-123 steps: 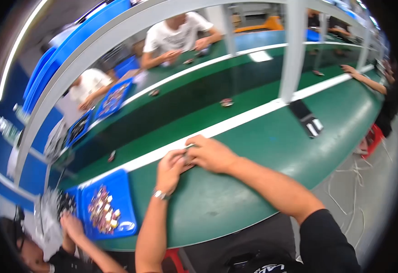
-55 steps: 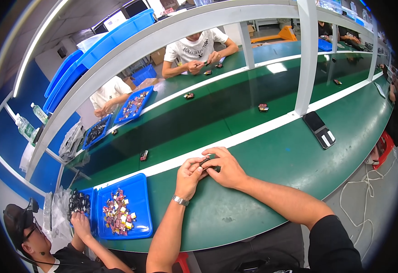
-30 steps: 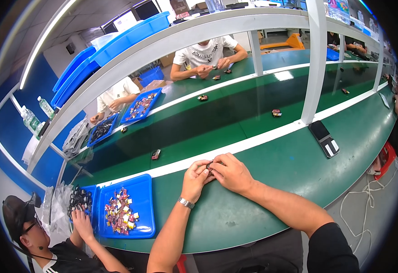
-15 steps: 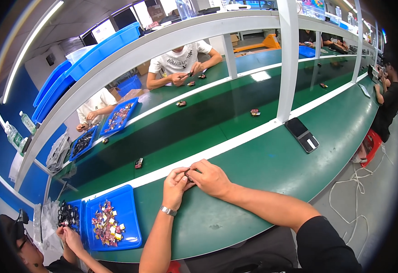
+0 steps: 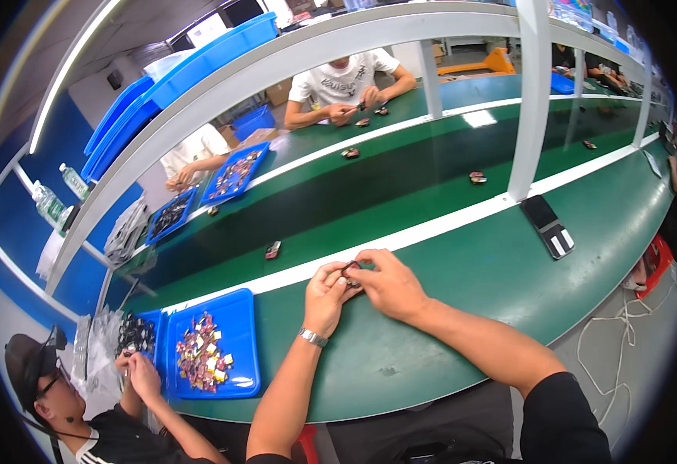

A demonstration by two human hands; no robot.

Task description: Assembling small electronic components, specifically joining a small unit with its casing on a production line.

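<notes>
Both hands (image 5: pixel 362 288) hide most of a small part (image 5: pixel 351 268).

Worktop (image 5: pixel 447 309) open right of the hands up to the black device (image 5: pixel 549 227) by the white post (image 5: pixel 530 100). Left blocked by blue tray (image 5: pixel 242 363); conveyor belt (image 5: pixel 400 193) ahead carries scattered small parts.

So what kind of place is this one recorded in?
Most likely a factory assembly line: a long green conveyor belt carries small parts, blue trays hold mixed components, and several workers sit along both sides. Both hands pinch one small part.
</notes>
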